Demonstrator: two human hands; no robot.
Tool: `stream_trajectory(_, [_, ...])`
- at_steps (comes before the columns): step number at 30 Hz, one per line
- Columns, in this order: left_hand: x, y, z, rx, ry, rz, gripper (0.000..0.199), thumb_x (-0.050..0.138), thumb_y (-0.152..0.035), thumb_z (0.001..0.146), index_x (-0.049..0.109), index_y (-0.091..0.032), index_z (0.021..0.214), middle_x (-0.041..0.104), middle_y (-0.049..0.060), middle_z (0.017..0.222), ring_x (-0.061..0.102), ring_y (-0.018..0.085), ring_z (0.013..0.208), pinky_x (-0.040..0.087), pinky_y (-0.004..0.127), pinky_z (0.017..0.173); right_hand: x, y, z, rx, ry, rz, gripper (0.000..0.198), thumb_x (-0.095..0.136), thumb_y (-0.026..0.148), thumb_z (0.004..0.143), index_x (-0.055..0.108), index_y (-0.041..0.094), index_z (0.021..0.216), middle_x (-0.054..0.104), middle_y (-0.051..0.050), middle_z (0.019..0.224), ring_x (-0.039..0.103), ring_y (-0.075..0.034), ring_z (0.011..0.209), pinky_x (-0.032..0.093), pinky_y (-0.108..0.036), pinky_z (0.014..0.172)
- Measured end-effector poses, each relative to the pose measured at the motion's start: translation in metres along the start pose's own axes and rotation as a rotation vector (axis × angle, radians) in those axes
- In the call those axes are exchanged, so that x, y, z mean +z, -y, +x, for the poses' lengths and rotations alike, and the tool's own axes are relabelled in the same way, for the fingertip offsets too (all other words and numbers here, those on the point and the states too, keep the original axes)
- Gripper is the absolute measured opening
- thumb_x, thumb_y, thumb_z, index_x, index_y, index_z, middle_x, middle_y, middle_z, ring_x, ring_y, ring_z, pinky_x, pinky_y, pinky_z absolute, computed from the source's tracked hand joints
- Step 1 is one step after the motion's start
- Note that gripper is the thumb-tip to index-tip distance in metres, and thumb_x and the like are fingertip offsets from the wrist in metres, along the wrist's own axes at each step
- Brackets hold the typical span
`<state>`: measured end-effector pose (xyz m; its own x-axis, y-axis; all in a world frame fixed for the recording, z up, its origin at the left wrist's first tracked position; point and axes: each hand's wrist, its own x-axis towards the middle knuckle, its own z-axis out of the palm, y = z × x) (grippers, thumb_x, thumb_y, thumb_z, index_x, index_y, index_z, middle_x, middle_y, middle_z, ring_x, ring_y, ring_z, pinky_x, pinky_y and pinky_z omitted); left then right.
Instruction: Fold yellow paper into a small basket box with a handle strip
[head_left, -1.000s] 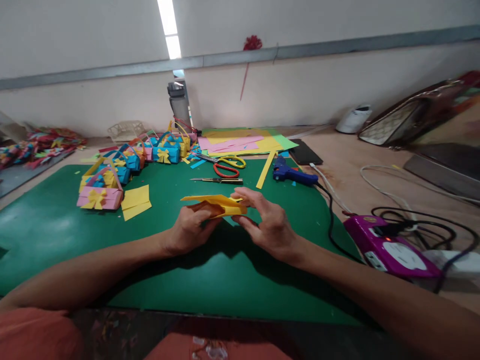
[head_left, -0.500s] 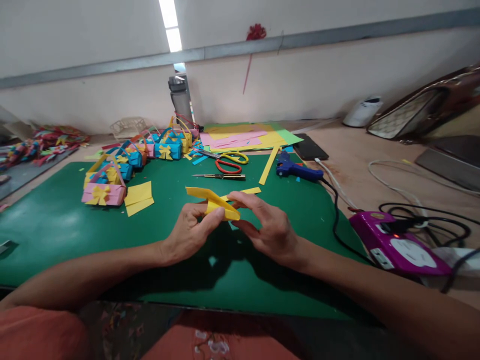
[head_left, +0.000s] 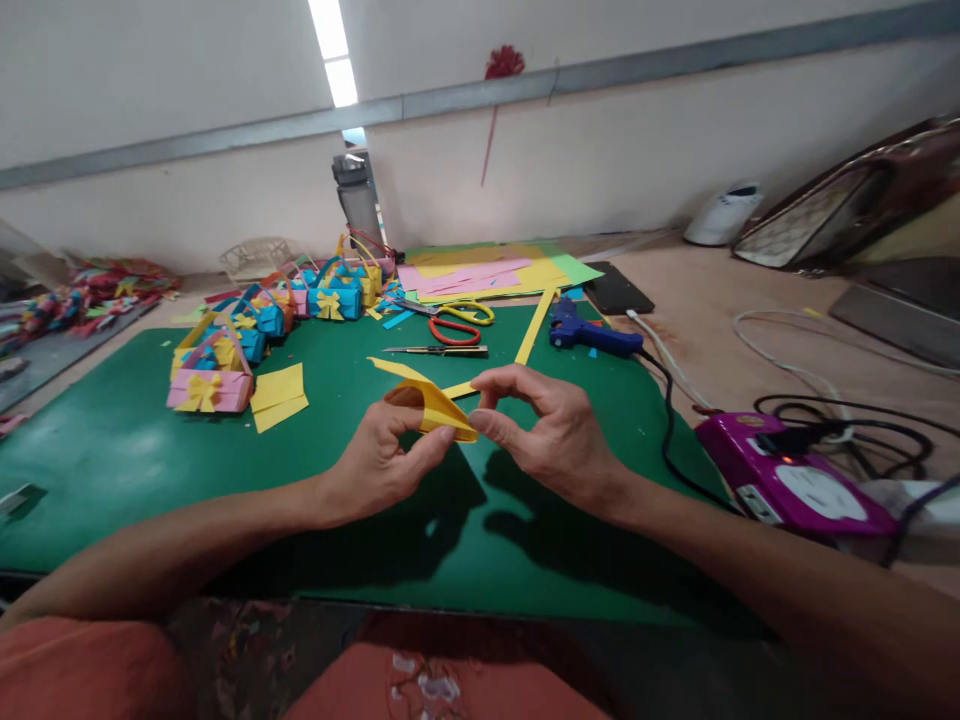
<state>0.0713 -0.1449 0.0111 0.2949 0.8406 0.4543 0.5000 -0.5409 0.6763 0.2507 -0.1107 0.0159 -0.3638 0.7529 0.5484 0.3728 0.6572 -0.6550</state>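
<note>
Folding is the step in hand: left hand [head_left: 375,455] pinches the folded yellow paper piece [head_left: 433,405] above the green counter mat [head_left: 112,450], right hand [head_left: 551,435] nips its tip; pressing the crease firmly seems needed next.

A pale wall [head_left: 615,150] carries a lit ceiling strip light [head_left: 334,55].

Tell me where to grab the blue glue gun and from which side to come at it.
Judging by its pose, take the blue glue gun by its thick handle end, near where the black cord leaves it, coming down from above. It lies flat on the green mat with its nozzle toward the scissors, so keep off that tip.
</note>
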Motion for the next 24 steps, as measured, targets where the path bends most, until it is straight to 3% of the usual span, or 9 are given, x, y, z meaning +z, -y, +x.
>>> stream_trajectory(4, [0.002, -0.003, 0.001, 0.046, 0.092, 0.049, 0.026, 0.049, -0.024, 0.084, 0.07, -0.019, 0.072, 0.061, 0.001, 0.063, 0.052, 0.013, 0.066, 0.044, 0.028, 0.069, -0.004, 0.005, 0.004, 0.031, 0.076, -0.056, 0.019, 0.063, 0.034, 0.075, 0.058, 0.018, 0.069, 0.059, 0.001, 0.063, 0.052, -0.01, 0.057, 0.04, -0.023, 0.057])
stream_trajectory(10, [0.004, -0.007, 0.004, 0.029, 0.135, 0.018, 0.029, 0.049, -0.023, 0.084, 0.068, -0.017, 0.062, 0.062, 0.001, 0.063, 0.053, 0.013, 0.067, 0.043, 0.026, 0.066, -0.008, 0.009, 0.004, -0.011, 0.196, -0.151, 0.019, 0.06, 0.032, 0.075, 0.058, 0.016, 0.065, 0.058, 0.0, 0.06, 0.048, -0.01, 0.055, 0.032, -0.023, 0.053])
stream_trajectory(13, [0.004, -0.006, 0.005, 0.02, 0.169, -0.039, 0.021, 0.051, -0.02, 0.083, 0.07, -0.018, 0.072, 0.066, 0.002, 0.074, 0.056, 0.014, 0.075, 0.044, 0.027, 0.072, -0.009, 0.009, 0.005, 0.01, 0.197, -0.222, 0.023, 0.053, 0.023, 0.077, 0.052, 0.016, 0.055, 0.051, 0.002, 0.053, 0.041, -0.007, 0.05, 0.026, -0.024, 0.051])
stream_trajectory(19, [0.002, -0.003, 0.009, -0.012, 0.167, -0.012, 0.02, 0.051, -0.022, 0.083, 0.07, -0.018, 0.077, 0.068, 0.003, 0.077, 0.058, 0.017, 0.083, 0.044, 0.032, 0.08, -0.008, 0.005, 0.008, 0.104, 0.196, -0.202, 0.032, 0.047, 0.019, 0.076, 0.032, 0.018, 0.047, 0.029, 0.006, 0.047, 0.027, -0.005, 0.044, 0.017, -0.025, 0.047])
stream_trajectory(24, [0.002, 0.001, 0.012, -0.023, 0.096, 0.136, 0.02, 0.055, -0.028, 0.081, 0.068, -0.02, 0.068, 0.064, 0.002, 0.078, 0.053, 0.017, 0.079, 0.041, 0.033, 0.077, -0.006, 0.004, 0.007, 0.114, 0.194, -0.19, 0.035, 0.045, 0.02, 0.077, 0.027, 0.018, 0.047, 0.026, 0.006, 0.047, 0.025, -0.005, 0.045, 0.016, -0.026, 0.048])
